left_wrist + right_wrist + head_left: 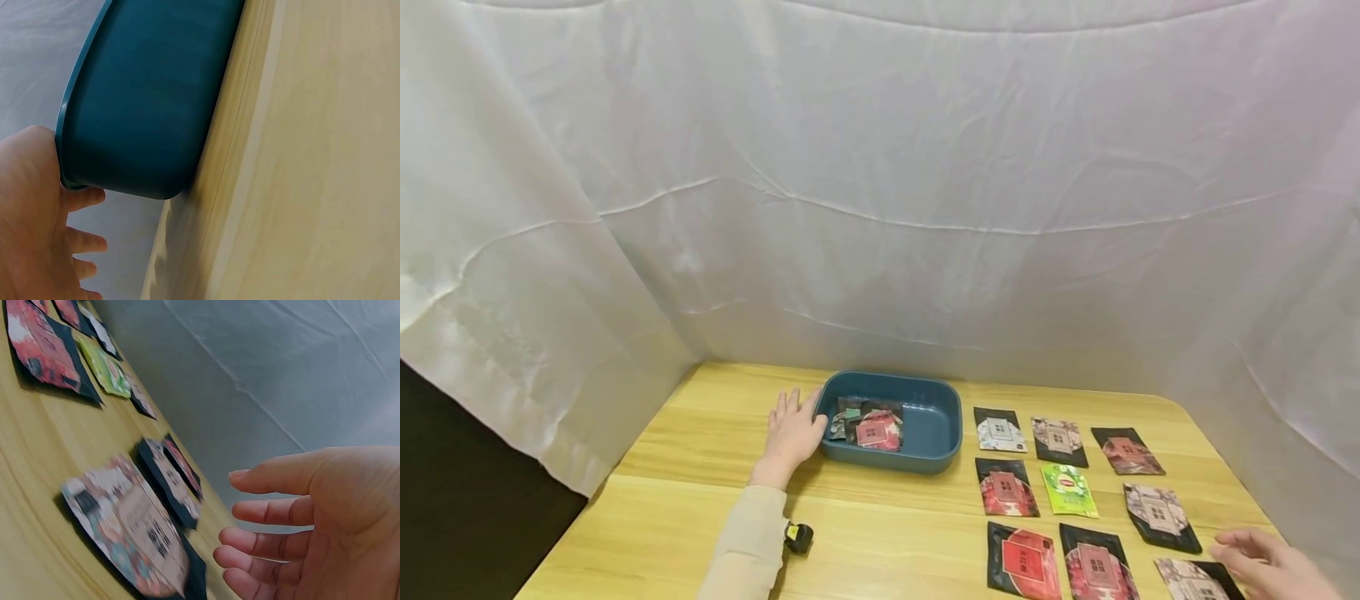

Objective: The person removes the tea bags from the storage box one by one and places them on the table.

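Note:
My left hand (795,432) is at the left end of a blue plastic bin (951,421), fingers spread and thumb at the rim. In the left wrist view, the fingers (87,240) extend past the corner of the bin. Several dark and red tea packets (877,431) lie inside the bin's left half. My right hand (1270,567) hovers at the table's right front with nothing in it, fingers loosely bent. Nearest to it is a floral tea packet (134,525) with a black edge, flat on the table.
More tea packets lie in loose rows right of the bin, among them a red one (1024,562), a green-yellow one (1070,490) and a white-and-black one (1000,430). A pale curtain (880,208) hangs behind the wooden table (880,517) and along its sides.

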Available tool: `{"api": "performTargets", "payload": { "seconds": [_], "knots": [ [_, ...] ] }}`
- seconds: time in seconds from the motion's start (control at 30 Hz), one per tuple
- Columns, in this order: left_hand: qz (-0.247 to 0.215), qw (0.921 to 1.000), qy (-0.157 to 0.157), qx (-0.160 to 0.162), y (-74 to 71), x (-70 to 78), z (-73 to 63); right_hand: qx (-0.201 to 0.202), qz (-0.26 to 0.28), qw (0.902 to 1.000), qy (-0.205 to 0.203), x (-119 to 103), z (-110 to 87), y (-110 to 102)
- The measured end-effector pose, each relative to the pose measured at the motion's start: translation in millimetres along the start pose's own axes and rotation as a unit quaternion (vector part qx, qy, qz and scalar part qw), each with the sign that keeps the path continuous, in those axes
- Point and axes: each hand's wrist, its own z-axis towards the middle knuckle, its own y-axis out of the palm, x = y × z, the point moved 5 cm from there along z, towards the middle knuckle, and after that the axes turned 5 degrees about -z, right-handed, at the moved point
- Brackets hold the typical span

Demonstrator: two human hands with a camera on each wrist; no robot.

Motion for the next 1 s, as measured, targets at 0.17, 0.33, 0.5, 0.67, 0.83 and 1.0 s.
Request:
{"api": "performTargets", "payload": {
  "seconds": [0.17, 0.33, 0.5, 0.67, 0.83, 1.0],
  "knots": [
    [-0.001, 1.0000, 0.002, 0.000, -1.8, 3.2, 0.5, 0.010, -0.013, 0.9995, -0.025, -30, 4.0, 8],
    [0.002, 1.0000, 0.003, -0.002, -2.1, 4.4, 0.9, 0.012, -0.002, 0.9974, -0.070, -64, 6.5, 15],
    [0.003, 1.0000, 0.004, -0.001, -2.5, 4.0, 1.3, 0.039, -0.001, 0.9944, -0.098, -98, 9.6, 21],
    [0.001, 1.0000, 0.002, -0.001, -2.4, 3.7, 0.7, 0.070, -0.016, 0.9848, -0.158, -135, 14.5, 29],
    [0.001, 1.0000, 0.002, 0.000, -1.4, 3.6, -0.5, 0.075, -0.007, 0.9759, -0.205, -173, 18.9, 39],
    [0.004, 1.0000, 0.004, 0.003, -1.4, 3.7, -1.3, 0.079, 0.004, 0.9673, -0.241, -207, 22.1, 50]
  ]
}}
